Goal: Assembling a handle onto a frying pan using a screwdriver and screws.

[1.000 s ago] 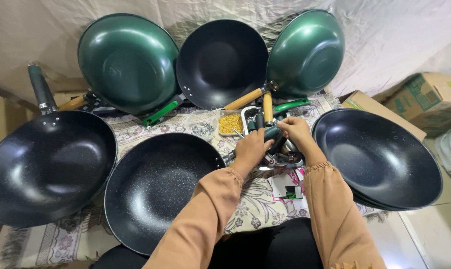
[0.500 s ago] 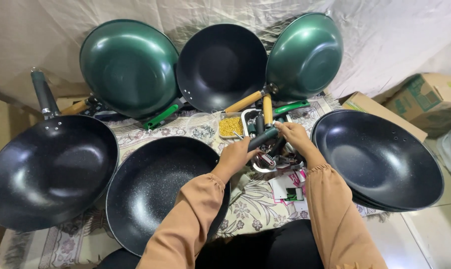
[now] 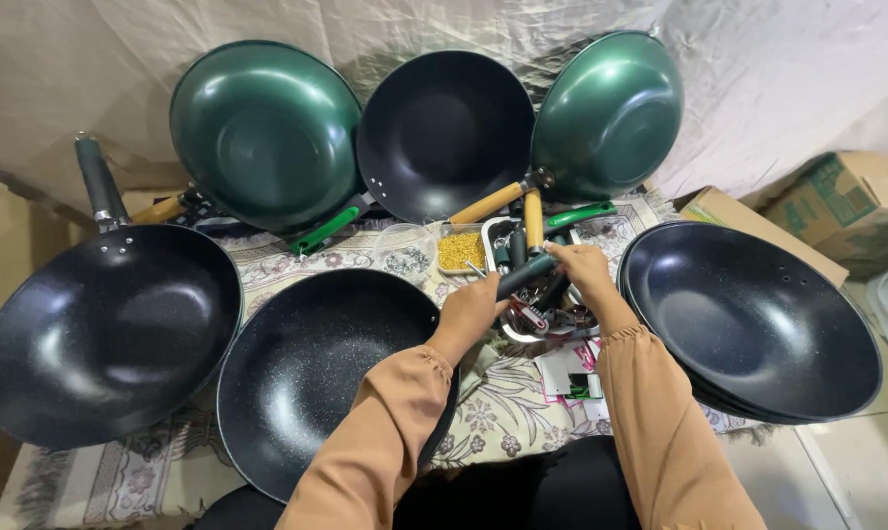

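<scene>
Being gripped at both ends, a dark pan handle (image 3: 524, 276) is being held just above the metal tray (image 3: 490, 232) of handles. The left hand (image 3: 469, 312) is clenched on its lower end, having dropped leftward since a second ago; the right hand (image 3: 583, 267) is pinching the upper end. Black woks (image 3: 316, 373) are lying beside the tray.
</scene>
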